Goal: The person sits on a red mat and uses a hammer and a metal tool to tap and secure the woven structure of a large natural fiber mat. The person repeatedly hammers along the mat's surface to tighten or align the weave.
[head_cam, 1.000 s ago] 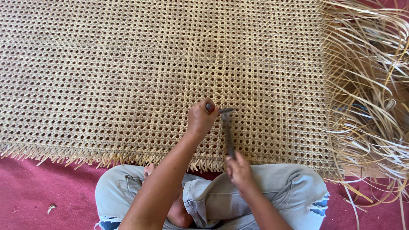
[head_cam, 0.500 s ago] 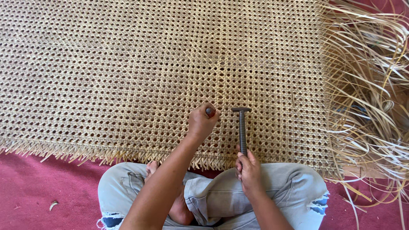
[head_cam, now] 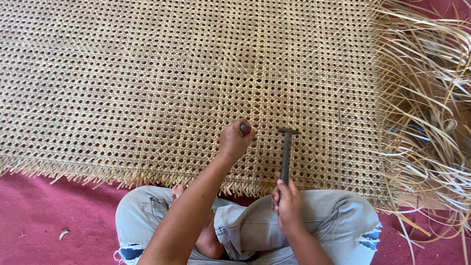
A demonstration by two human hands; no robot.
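Your left hand [head_cam: 235, 140] is fisted around a short dark round-topped peg [head_cam: 245, 128] pressed upright into the pale woven cane sheet [head_cam: 147, 73]. Your right hand [head_cam: 288, 206], near your knees, clamps the dark ribbed metal hammer [head_cam: 286, 152], which has swung up from the peg a second ago and now stands just right of it. Loose cane strands [head_cam: 427, 98] fan out farther right.

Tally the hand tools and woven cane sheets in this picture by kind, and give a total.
Hammers: 1, the dark hammer held in the right hand
Round-topped punches: 1, gripped in the left hand
Woven cane sheets: 1
Total: 3
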